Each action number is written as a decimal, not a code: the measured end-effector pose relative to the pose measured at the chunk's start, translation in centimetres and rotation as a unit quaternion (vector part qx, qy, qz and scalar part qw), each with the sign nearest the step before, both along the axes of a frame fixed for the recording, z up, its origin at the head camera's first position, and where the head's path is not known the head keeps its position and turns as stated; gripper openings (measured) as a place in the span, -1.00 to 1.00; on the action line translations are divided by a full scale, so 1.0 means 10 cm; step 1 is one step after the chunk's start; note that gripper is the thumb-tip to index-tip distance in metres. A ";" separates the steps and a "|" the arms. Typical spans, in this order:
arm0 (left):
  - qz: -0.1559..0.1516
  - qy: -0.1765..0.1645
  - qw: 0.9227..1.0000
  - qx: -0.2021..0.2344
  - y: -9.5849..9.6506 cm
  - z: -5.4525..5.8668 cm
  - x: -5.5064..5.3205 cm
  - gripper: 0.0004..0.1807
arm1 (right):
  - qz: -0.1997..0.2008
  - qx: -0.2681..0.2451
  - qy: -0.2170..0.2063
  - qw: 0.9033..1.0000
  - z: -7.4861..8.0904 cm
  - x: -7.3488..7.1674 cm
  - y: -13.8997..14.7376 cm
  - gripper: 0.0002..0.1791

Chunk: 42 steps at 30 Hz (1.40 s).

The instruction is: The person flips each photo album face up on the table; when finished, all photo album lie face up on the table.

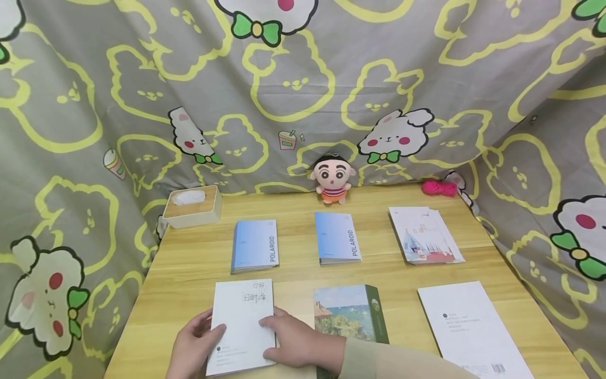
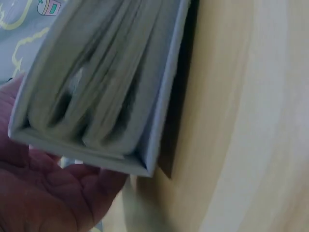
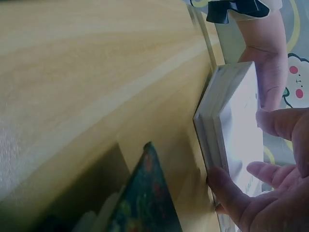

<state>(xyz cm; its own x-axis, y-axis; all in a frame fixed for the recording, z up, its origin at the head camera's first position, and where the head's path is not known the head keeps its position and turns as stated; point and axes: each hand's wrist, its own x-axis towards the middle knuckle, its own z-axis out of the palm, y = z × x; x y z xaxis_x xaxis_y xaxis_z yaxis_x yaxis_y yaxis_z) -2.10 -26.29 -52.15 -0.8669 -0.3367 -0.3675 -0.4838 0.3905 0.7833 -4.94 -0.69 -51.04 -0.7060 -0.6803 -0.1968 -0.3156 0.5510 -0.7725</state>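
A white hardcover photo album [image 1: 239, 329] with grey printed characters lies before me at the front left, between both hands. My left hand [image 1: 193, 345] grips its left edge, thumb on the cover. In the left wrist view, that hand [image 2: 53, 198] is at the album's spine [image 2: 82, 157], and thick curved pages show inside. From the other side my right hand [image 1: 295, 339] holds the right edge, with fingertips on the cover. The right wrist view shows one finger of that hand [image 3: 275, 198] along the album's page edge [image 3: 217, 121]. A green-edged picture album [image 1: 345, 313] lies just right, partly behind my right forearm.
Two blue POLAROID albums [image 1: 255, 243] [image 1: 337, 237] and an illustrated white one [image 1: 423, 235] form a back row. Another white album [image 1: 473, 326] lies front right. Along the back are a tissue box [image 1: 196, 213], a plush doll [image 1: 333, 181] and a pink bundle [image 1: 439, 188], before a patterned curtain.
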 end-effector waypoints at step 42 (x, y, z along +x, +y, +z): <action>-0.329 0.047 0.942 0.051 2.13 0.10 -0.18 -0.02 | -0.385 -0.066 -0.050 0.919 -0.23 0.03 2.15 -0.53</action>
<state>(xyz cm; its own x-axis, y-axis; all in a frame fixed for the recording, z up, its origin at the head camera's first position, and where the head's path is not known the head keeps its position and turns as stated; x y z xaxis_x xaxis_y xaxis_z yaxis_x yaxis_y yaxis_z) -3.89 -4.98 -51.15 -0.9057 0.3178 -0.2807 -0.0905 0.5020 0.8601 -4.66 20.85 -53.35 -0.9712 -0.0098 -0.2381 0.2040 0.4819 -0.8521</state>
